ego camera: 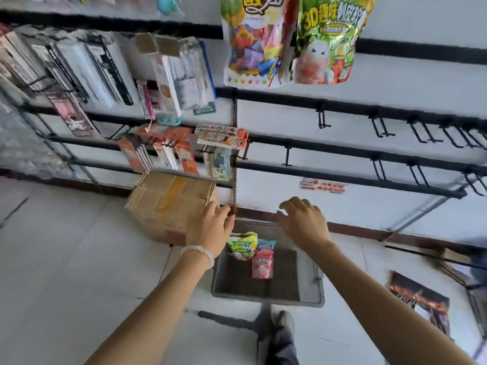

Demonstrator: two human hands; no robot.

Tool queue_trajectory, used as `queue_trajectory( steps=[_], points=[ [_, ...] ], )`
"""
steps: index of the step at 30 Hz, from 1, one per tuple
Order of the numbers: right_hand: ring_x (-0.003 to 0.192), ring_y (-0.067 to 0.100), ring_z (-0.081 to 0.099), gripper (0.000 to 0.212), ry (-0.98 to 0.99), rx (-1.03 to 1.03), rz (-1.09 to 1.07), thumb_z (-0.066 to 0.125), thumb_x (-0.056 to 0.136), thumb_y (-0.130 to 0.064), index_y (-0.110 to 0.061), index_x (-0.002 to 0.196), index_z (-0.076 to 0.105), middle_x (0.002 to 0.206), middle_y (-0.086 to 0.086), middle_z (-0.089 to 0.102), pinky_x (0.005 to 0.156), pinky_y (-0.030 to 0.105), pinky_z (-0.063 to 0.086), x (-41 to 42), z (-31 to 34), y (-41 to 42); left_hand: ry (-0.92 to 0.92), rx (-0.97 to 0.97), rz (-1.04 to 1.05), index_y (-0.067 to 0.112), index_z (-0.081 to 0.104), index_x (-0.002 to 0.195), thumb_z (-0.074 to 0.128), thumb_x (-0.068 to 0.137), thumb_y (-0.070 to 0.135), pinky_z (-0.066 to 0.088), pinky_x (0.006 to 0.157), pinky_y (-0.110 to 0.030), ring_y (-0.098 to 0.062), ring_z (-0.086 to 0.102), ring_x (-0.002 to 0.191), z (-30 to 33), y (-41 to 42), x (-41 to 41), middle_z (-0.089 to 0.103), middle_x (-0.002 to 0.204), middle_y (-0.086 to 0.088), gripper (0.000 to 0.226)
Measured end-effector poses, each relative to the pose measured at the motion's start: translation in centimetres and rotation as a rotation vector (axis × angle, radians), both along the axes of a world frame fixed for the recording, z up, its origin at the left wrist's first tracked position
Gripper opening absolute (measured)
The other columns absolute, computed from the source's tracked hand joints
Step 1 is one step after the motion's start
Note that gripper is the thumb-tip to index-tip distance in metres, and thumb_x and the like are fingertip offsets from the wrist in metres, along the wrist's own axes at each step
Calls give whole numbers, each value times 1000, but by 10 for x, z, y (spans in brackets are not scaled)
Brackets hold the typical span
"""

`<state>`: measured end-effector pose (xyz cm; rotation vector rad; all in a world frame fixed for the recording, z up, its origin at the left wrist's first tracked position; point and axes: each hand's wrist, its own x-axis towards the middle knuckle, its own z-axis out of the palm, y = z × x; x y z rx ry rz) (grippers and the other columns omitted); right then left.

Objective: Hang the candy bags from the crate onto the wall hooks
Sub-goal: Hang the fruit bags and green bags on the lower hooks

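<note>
Head cam: both my hands are out over the grey crate [311,283] on the floor, neither holding anything. My left hand [210,227], white bead bracelet [200,252] on the wrist, has its fingers loosely curled near the crate's far left corner, empty. My right hand [303,222] is palm down, fingers spread and relaxed above the far rim, also empty. Three candy bags in the crate, far end: green bag [242,245], blue bag [266,244] just beside it, pink bag [262,264] in front of the blue one. Two bags already hang high on the wall: a multicolour bag [253,43] and a green 3D bag [329,40]. Bare black hooks [379,127] on the rails to the right. Cardboard box [168,204] left of the crate.
</note>
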<state>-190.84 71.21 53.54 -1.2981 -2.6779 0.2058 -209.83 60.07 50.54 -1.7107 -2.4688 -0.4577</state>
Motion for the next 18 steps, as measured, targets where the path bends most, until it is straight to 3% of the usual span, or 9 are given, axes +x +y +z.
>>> queue_trajectory(
  steps=[4, 8, 11, 14, 18],
  points=[
    [109, 21, 57, 29, -47, -56, 10, 47, 94, -33, -22, 119, 57, 124, -2, 59, 88, 34, 47, 0, -30, -32, 56, -125, 6, 20, 66, 100, 46, 90, 39, 49, 62, -34, -26, 58, 77, -23, -46, 1, 64, 91, -7, 30],
    [120, 20, 51, 33, -56, -150, -23, 41, 96, -35, -24, 124, 54, 132, -3, 54, 95, 36, 44, -4, -61, -35, 22, -195, 24, 21, 67, 96, 50, 89, 39, 43, 55, -24, -20, 57, 74, -56, -56, -3, 64, 87, -4, 26],
    [116, 19, 53, 34, -83, -194, -28, 41, 96, -35, -19, 122, 55, 130, 0, 55, 92, 35, 46, -8, -96, -19, 12, -237, 41, 20, 68, 96, 51, 88, 39, 43, 58, -25, -20, 57, 71, -86, -43, -6, 65, 83, -3, 26],
    [113, 20, 54, 33, -110, -210, -45, 42, 95, -35, -19, 120, 56, 126, 0, 57, 87, 34, 47, -13, -147, 8, 12, -278, 54, 19, 69, 91, 58, 84, 37, 44, 56, -26, -21, 58, 68, -134, -17, -10, 65, 79, -3, 22],
    [107, 22, 57, 29, -86, -223, -74, 43, 93, -31, -19, 114, 59, 120, 0, 60, 82, 34, 46, -26, -249, 55, -8, -301, 51, 18, 69, 90, 63, 81, 34, 33, 51, -23, -22, 58, 66, -241, 28, -15, 64, 76, -4, 20]
  ],
)
